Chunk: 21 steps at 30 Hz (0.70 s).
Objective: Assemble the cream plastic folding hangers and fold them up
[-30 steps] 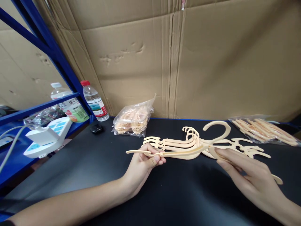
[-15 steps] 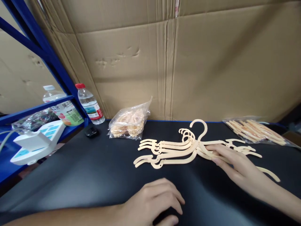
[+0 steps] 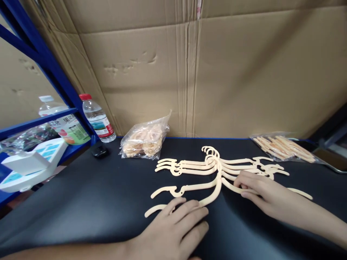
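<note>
Several cream plastic hangers (image 3: 211, 164) lie fanned out in a stack on the black table (image 3: 108, 187). One cream hanger (image 3: 189, 189) sits nearer to me, pulled apart from the stack. My left hand (image 3: 176, 227) lies flat on the table, fingers stretched out over that hanger's left arm. My right hand (image 3: 260, 191) rests with fingers extended on the right arms of the hangers.
A clear bag of cream parts (image 3: 145, 139) and a water bottle (image 3: 97, 118) stand at the back by the cardboard wall (image 3: 217, 72). A second bag of cream pieces (image 3: 284, 146) lies back right. A blue rack (image 3: 40, 61) with a white device (image 3: 29, 164) is on the left.
The left hand let go of the hanger it held, drew back, then came forward flat onto it. The nearest hanger has slid toward me, away from the stack. The right hand stays on the hangers.
</note>
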Available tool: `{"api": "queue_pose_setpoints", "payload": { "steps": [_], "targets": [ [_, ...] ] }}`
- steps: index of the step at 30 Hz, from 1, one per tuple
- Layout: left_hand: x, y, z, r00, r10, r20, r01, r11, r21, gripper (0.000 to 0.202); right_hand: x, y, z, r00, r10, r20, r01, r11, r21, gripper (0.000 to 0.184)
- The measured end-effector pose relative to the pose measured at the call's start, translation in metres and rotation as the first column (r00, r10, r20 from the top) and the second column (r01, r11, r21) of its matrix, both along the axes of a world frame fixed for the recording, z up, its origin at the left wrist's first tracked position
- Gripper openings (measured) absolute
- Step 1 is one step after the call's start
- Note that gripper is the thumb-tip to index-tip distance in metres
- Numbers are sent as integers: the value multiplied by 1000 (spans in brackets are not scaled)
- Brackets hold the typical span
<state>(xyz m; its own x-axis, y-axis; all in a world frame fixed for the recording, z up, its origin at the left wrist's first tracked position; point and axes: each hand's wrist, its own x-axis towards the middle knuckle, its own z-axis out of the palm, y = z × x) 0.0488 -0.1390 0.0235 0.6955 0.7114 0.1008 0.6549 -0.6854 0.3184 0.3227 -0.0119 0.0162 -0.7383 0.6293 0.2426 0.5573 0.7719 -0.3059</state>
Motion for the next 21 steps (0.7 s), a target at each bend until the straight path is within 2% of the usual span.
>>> {"api": "queue_pose_setpoints", "payload": {
  "steps": [3, 4, 9, 12, 14, 16, 21],
  "targets": [
    [-2, 3, -2, 990, 124, -61, -128, 990, -60, 61, -1, 1, -4, 994, 21, 108, -12, 996, -90, 19],
    [-3, 5, -3, 986, 146, -78, -151, 987, -60, 64, -1, 2, -4, 993, 2, 122, 9, 997, -83, 19],
    [-9, 16, -13, 971, 223, -91, -219, 974, 52, 64, -5, -1, -7, 991, -92, 95, 87, 995, 56, 20],
    [-8, 28, -20, 950, 294, -106, -276, 948, 157, 60, -11, -3, -15, 991, -126, 55, 118, 985, 128, 34],
    [-7, 40, -24, 932, 341, -121, -314, 928, 200, 61, -15, 0, -25, 984, -156, 89, 140, 976, 164, 54],
    [-7, 56, -26, 918, 368, -145, -340, 921, 190, 62, -18, 6, -34, 972, -181, 148, 156, 974, 166, 66],
    [-13, 102, -26, 935, 298, -190, -281, 953, 115, 65, -24, 34, -41, 942, -254, 221, 224, 963, 153, 69]
  ]
}}
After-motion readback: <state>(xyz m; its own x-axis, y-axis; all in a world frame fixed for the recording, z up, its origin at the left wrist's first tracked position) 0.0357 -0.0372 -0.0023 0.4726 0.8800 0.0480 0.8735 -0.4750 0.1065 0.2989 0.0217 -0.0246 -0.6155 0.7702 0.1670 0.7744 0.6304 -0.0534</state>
